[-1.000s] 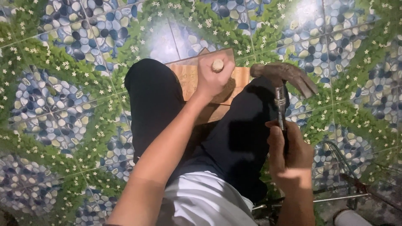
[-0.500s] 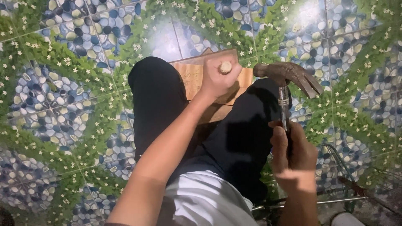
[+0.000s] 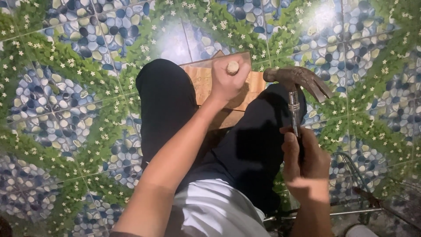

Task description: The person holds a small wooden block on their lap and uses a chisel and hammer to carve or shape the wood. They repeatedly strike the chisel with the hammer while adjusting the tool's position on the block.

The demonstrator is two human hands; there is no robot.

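My left hand [image 3: 228, 81] is closed around an upright tool with a round wooden butt end [image 3: 233, 67], held against a wooden board [image 3: 202, 81] that lies on the floor between my knees. My right hand [image 3: 305, 164] grips the handle of a rusty claw hammer [image 3: 298, 79], whose head hangs just right of the wooden butt, level with it and a little apart. The tool's tip is hidden under my left hand. My dark trouser legs [image 3: 166, 105] flank the board.
The floor is tiled with a pattern of blue pebbles and green leaves [image 3: 66, 87]. Thin metal rods or wire [image 3: 351, 210] lie at the lower right beside my right leg.
The hammer and my hands have held nearly the same pose; the view has shifted slightly, and the hammer head sits a touch closer to the wooden butt.
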